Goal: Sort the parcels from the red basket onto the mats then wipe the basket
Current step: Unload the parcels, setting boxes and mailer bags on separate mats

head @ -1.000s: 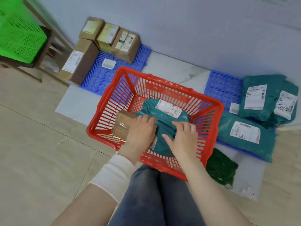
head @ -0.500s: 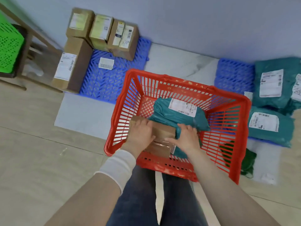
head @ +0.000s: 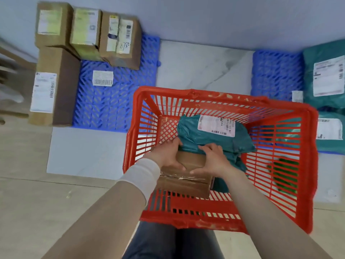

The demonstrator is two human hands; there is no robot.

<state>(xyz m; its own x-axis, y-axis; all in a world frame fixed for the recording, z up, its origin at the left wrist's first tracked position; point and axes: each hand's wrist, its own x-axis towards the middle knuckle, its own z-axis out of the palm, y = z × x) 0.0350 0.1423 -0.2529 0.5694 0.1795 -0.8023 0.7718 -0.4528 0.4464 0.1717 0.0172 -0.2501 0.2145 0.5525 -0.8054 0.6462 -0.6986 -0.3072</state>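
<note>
Cardboard parcel [head: 186, 176], label apparently hidden, clasped in both hands' [head: 166, 156] [head: 212, 161] grip inside red basket [head: 308, 165].

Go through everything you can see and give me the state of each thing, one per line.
Red basket: on the floor, still holding parcels.
Cardboard box: gripped by both hands, in the basket.
Left hand: closed on the box.
Right hand: closed on the box.
Teal bag: lying in the basket.
Left mat: holds four boxes.
Right mat: holds teal bags.

Pale grey-blue wall [head: 205, 19], beige tiled floor [head: 28, 212] — perhaps wooden furniture [head: 11, 60] blurred at left.
</note>
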